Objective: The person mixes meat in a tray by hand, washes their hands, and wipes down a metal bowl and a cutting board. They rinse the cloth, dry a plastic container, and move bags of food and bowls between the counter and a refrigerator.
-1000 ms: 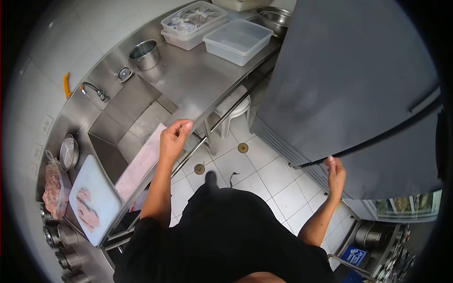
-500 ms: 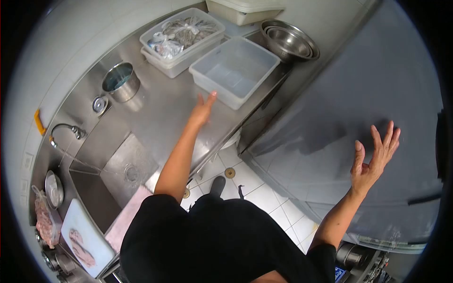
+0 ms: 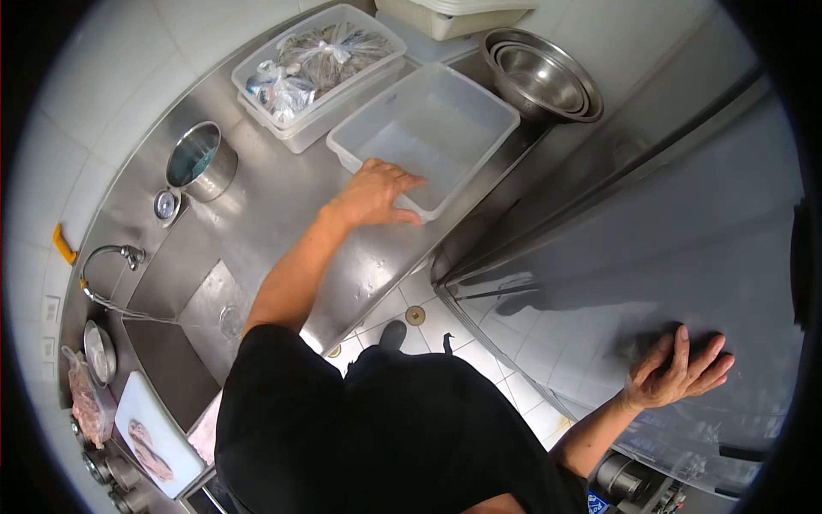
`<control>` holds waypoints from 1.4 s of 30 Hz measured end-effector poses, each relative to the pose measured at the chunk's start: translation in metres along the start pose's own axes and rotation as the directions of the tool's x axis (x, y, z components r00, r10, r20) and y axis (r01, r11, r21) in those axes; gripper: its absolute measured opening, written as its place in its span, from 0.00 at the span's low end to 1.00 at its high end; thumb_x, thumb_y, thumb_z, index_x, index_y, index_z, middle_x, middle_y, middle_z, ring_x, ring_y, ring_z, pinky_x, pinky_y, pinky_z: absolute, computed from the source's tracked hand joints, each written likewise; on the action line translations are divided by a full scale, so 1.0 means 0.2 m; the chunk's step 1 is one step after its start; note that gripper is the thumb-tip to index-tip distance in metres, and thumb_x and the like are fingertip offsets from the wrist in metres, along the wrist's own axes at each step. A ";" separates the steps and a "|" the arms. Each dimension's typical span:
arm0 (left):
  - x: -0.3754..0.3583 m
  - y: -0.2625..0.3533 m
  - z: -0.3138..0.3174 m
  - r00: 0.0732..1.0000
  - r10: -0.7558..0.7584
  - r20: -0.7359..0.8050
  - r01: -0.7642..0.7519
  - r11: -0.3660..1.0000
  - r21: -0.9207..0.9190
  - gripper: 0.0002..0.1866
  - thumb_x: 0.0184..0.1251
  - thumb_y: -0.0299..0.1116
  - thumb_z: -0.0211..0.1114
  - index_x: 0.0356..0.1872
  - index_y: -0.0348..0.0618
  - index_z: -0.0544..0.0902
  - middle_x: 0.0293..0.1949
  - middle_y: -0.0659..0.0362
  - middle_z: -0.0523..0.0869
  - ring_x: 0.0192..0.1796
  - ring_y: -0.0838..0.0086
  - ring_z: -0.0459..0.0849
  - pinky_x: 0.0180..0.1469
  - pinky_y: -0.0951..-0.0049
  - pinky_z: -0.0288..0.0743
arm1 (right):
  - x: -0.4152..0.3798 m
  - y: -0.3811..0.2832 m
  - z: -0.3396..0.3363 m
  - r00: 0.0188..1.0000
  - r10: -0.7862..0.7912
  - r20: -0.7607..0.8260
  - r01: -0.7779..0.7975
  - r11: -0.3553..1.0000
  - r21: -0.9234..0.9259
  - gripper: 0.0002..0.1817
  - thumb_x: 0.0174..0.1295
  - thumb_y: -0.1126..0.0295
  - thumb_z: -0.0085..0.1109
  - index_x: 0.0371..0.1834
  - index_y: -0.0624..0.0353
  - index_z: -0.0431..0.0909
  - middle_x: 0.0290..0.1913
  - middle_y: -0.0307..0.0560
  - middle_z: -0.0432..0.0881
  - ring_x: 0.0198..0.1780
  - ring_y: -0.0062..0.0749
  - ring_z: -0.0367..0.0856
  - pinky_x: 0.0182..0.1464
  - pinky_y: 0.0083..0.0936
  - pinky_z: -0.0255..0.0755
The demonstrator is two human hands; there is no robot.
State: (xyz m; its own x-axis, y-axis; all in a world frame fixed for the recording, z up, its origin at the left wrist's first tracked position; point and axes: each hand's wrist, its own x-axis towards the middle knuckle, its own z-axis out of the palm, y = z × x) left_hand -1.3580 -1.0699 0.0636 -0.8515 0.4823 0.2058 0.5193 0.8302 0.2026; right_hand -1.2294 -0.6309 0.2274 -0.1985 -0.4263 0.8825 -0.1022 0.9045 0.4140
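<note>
My left hand (image 3: pixel 374 195) reaches over the near edge of an empty, translucent plastic tub (image 3: pixel 479 150), its thumb and fingers apart at the rim. That tub stands on the steel counter (image 3: pixel 257 227). Beside it, a second tub (image 3: pixel 321 124) is filled with knotted clear plastic bags (image 3: pixel 330 53) whose contents look greyish. Over to the right, my right hand (image 3: pixel 676 373) rests with spread fingers against a large glossy grey door panel (image 3: pixel 599 283).
Nested steel bowls (image 3: pixel 539 75) and a lidded container (image 3: pixel 445 19) are at the back. Leftward are a steel pot (image 3: pixel 204 167), a sink (image 3: pixel 201 300) with its tap (image 3: pixel 128 254) running, and a white cutting board (image 3: pixel 154 437) bearing pale meat (image 3: pixel 147 451). Tiled floor (image 3: pixel 479 360) shows below.
My left hand has moved forward onto the tub's near rim. My right hand has come down along the grey panel, which has shifted, with a dark seam now showing along its edge.
</note>
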 end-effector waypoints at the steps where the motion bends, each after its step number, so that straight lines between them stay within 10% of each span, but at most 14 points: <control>1: 0.00 0.00 -0.02 0.999 -0.017 0.043 0.017 1.000 -0.009 0.28 0.51 0.51 0.72 0.53 0.51 0.81 0.49 0.58 0.84 0.58 0.64 0.77 0.60 0.59 0.67 | 0.00 0.00 0.00 1.000 -0.002 -0.007 0.002 1.000 0.002 0.10 0.62 0.65 0.62 0.46 0.45 0.84 0.67 0.52 0.72 0.75 0.52 0.57 0.77 0.47 0.39; 7: -0.19 0.03 0.02 0.996 0.088 0.020 -0.089 0.994 0.056 0.12 0.52 0.36 0.70 0.38 0.51 0.81 0.33 0.64 0.82 0.42 0.66 0.81 0.47 0.64 0.71 | 0.01 -0.01 -0.01 1.000 0.002 -0.020 -0.002 1.000 0.024 0.09 0.60 0.69 0.61 0.43 0.43 0.84 0.63 0.48 0.77 0.74 0.48 0.60 0.77 0.42 0.41; 16: -0.98 0.66 -0.23 0.950 -0.281 -0.134 0.290 0.956 0.052 0.13 0.53 0.40 0.70 0.39 0.54 0.81 0.33 0.62 0.84 0.41 0.64 0.82 0.47 0.63 0.73 | 0.00 0.01 -0.05 0.995 -0.016 -0.094 0.050 0.927 0.371 0.09 0.64 0.73 0.56 0.42 0.45 0.84 0.51 0.36 0.85 0.67 0.35 0.71 0.78 0.30 0.37; 22: -1.45 1.02 -0.39 0.639 -0.631 -0.440 0.585 0.770 -0.255 0.14 0.61 0.42 0.69 0.44 0.50 0.82 0.34 0.60 0.86 0.37 0.68 0.84 0.44 0.68 0.76 | -0.05 0.08 -0.09 0.992 -0.096 -0.082 0.125 0.824 0.552 0.09 0.65 0.73 0.54 0.42 0.49 0.83 0.45 0.30 0.88 0.58 0.28 0.80 0.78 0.29 0.37; 25: -1.62 1.02 -0.54 0.207 -0.828 -0.520 0.308 0.560 -0.769 0.16 0.65 0.42 0.68 0.49 0.46 0.80 0.32 0.60 0.84 0.34 0.72 0.83 0.41 0.72 0.76 | -0.11 0.08 -0.13 0.993 -0.115 -0.022 0.106 0.799 0.592 0.10 0.63 0.73 0.57 0.43 0.47 0.85 0.41 0.28 0.88 0.51 0.23 0.83 0.77 0.31 0.42; 31: -2.13 0.87 -0.60 -0.342 -0.776 -0.530 -0.424 0.631 -0.650 0.16 0.70 0.46 0.62 0.49 0.49 0.75 0.30 0.58 0.79 0.30 0.72 0.78 0.33 0.70 0.74 | -0.20 0.09 -0.21 0.982 -0.170 0.076 0.073 0.728 0.682 0.10 0.62 0.75 0.57 0.44 0.52 0.84 0.38 0.34 0.86 0.45 0.25 0.83 0.76 0.36 0.46; 40: -2.54 1.08 -0.31 -0.486 -0.840 -0.241 -0.778 0.541 -0.320 0.20 0.75 0.55 0.47 0.48 0.50 0.75 0.30 0.63 0.74 0.28 0.72 0.73 0.30 0.71 0.76 | -0.27 0.06 -0.21 0.984 -0.155 0.092 0.049 0.721 0.691 0.10 0.63 0.74 0.56 0.43 0.51 0.84 0.37 0.33 0.85 0.40 0.22 0.82 0.77 0.38 0.43; 42: -2.53 1.15 -0.27 -0.472 -0.835 -0.283 -0.765 0.547 -0.340 0.25 0.76 0.56 0.42 0.58 0.47 0.70 0.48 0.57 0.73 0.47 0.64 0.71 0.49 0.59 0.69 | -0.28 0.04 -0.21 0.984 -0.148 0.098 0.037 0.711 0.702 0.10 0.62 0.74 0.57 0.43 0.50 0.84 0.37 0.32 0.85 0.40 0.22 0.82 0.77 0.37 0.41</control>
State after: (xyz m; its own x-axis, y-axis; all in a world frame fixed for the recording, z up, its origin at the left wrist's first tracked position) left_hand -0.8033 -1.1386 0.0569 -0.0113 -0.9999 0.0043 0.9602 -0.0096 0.2793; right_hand -1.1778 -0.6003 0.1910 -0.2754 -0.5538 0.7858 -0.7641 0.6221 0.1706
